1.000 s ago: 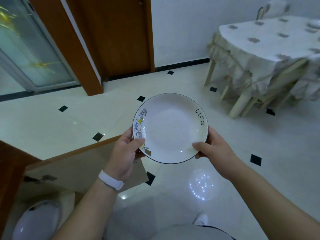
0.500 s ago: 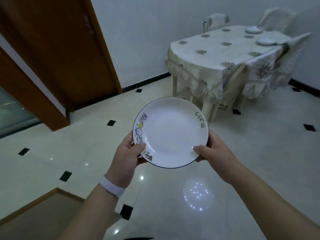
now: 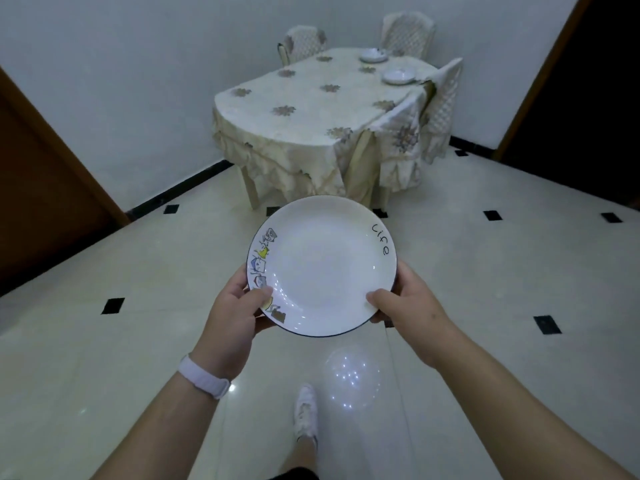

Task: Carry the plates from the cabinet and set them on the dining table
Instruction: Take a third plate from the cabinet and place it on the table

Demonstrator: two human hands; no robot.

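Observation:
A white plate [image 3: 322,268] with a dark rim, small cartoon drawings on its left edge and the word "life" on its right edge is held level over the floor. My left hand [image 3: 235,313] grips its left rim, thumb on top. My right hand [image 3: 408,303] grips its right rim the same way. Straight ahead stands the dining table [image 3: 298,109] under a cream flowered cloth. Two white plates lie at its far right end, one [image 3: 399,76] nearer and one [image 3: 372,57] farther back.
Covered chairs stand around the table: two behind it [image 3: 304,41] [image 3: 408,32] and one on its right side [image 3: 443,109]. A wooden door [image 3: 41,188] is at the left, a dark doorway [image 3: 581,84] at the right. Glossy tiled floor [image 3: 485,271] lies between me and the table; my white shoe [image 3: 306,414] shows below.
The view has swung right and forward: the cabinet has left the frame, and the table has come to the centre and nearer. Both hands keep the same hold on the plate.

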